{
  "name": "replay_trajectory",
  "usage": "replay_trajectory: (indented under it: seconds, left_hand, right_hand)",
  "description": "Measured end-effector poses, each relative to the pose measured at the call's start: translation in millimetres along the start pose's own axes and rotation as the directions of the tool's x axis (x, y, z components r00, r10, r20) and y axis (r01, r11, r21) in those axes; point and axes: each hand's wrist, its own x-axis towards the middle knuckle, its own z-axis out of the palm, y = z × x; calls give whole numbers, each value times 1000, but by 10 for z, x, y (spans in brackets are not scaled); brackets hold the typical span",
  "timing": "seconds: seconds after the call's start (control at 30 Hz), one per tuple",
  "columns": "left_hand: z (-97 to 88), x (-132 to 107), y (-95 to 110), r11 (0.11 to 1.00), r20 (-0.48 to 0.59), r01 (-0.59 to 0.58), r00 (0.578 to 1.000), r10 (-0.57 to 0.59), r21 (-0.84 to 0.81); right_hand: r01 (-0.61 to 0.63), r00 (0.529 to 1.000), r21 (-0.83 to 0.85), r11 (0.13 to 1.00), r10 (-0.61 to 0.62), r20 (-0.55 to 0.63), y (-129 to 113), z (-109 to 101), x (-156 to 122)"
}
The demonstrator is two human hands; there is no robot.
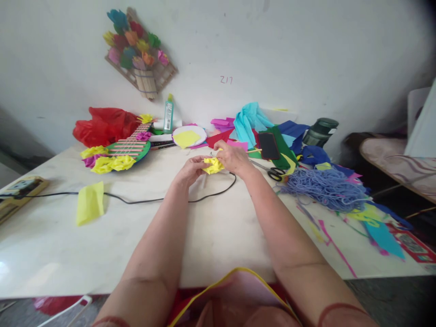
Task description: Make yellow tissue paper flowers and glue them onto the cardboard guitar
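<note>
My left hand [191,171] pinches the left side of a crumpled yellow crepe-paper piece [214,167], which looks like a ruffled flower. On its other side my right hand [234,159] is closed, its fingertips pressed to the paper's upper edge. A thin wooden stick [255,150] shows just past the right hand; whether the hand touches it I cannot tell. Beneath the hands, a black cable [218,194] curves over the white table [225,236]; what it ends in is hidden. A flat yellow paper piece [90,203] lies over the cable at the left.
Scissors [275,172], a phone [268,145] and blue yarn [323,188] lie to the right. Behind are a white oval disc [200,131], a glue bottle [168,116] and a decorated round craft [127,152]. A power strip [23,193] sits far left, a dark green jar [320,131] back right.
</note>
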Motion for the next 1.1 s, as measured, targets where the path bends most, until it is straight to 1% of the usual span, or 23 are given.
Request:
replay_trajectory:
  seconds: [0.1,0.17,0.27,0.4,0.67,0.93,1.1]
  left_hand:
    - [11,-10,16,997,-32,-60,998,61,45]
    - [13,-13,20,993,-48,-92,994,95,72]
    - [5,-8,13,985,-47,-128,990,133,113]
    - [-14,2,-6,974,-28,-170,984,176,152]
    - [-47,11,-34,969,8,-198,980,199,147]
    - [-75,22,-38,959,-47,-211,974,223,190]
    - [-105,33,-44,954,-52,-234,967,248,188]
  right_hand:
    - [18,1000,20,1000,-18,5,32,-9,6]
    - [26,999,44,999,-25,-23,57,7,14]
    - [31,996,72,997,-25,-85,80,40,22]
    - [16,994,76,997,-8,-106,82,51,27]
    - [12,993,61,998,-4,-120,119,78,17]
    - [-37,995,54,998,42,-94,123,6,-13]
    - [-31,992,22,999,33,-123,195,-25,-37]
